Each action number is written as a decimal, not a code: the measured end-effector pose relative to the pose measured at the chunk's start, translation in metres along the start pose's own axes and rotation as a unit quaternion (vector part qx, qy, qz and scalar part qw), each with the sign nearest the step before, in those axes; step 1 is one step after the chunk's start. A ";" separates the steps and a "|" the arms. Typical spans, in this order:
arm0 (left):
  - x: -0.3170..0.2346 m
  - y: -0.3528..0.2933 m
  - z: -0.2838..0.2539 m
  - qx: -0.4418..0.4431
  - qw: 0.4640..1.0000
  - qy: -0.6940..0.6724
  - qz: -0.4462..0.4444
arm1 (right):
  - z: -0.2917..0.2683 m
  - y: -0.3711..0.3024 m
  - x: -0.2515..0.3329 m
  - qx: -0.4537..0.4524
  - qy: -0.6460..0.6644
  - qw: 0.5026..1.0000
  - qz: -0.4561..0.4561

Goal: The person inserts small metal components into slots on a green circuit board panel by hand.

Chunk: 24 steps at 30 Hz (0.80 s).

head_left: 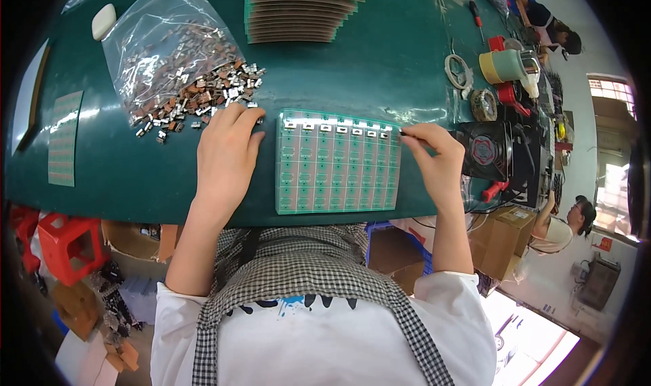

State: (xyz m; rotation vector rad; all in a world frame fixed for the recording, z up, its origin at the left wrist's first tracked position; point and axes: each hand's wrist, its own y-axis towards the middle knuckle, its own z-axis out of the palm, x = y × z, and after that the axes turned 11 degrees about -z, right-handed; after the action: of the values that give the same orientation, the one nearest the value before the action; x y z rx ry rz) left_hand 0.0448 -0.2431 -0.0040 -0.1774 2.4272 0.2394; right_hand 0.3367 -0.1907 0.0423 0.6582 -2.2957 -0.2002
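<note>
A green circuit board panel (337,172) lies in front of me, divided into a grid of small sections. Along its far row sit several small silver metal connectors (341,130). My right hand (439,162) is at the panel's far right corner, thumb and forefinger pinched on a tiny connector, mostly hidden by the fingertips. To the left of the panel, my left hand (227,152) rests with its fingertips at the near edge of a loose pile of connectors (203,91); its thumb is apart from the forefinger.
A clear plastic bag (169,30) spills the pile. Stacked boards (298,13) stand at the far side, and another panel (65,138) lies far left. On the right are a black fan (485,151), tape rolls (483,105) and a screwdriver (477,18). Two people are farther right.
</note>
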 end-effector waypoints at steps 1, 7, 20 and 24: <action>0.000 0.001 0.003 -0.001 1.000 0.007 -0.002 | -0.001 0.000 -0.001 0.014 -0.018 0.999 -0.024; -0.001 0.011 0.012 0.003 1.000 0.008 -0.008 | -0.006 0.005 -0.006 0.050 -0.051 0.997 -0.018; 0.011 0.000 0.025 -0.038 0.999 -0.023 0.017 | -0.011 -0.002 -0.003 0.085 -0.098 0.986 -0.103; 0.008 -0.012 0.007 -0.096 0.988 -0.119 0.022 | -0.007 -0.001 0.006 0.097 -0.072 0.992 -0.038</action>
State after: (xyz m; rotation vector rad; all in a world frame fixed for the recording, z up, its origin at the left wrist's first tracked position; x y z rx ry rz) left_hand 0.0455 -0.2534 -0.0155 -0.1709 2.1718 0.4867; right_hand 0.3387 -0.1946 0.0508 0.8561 -2.4503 -0.0629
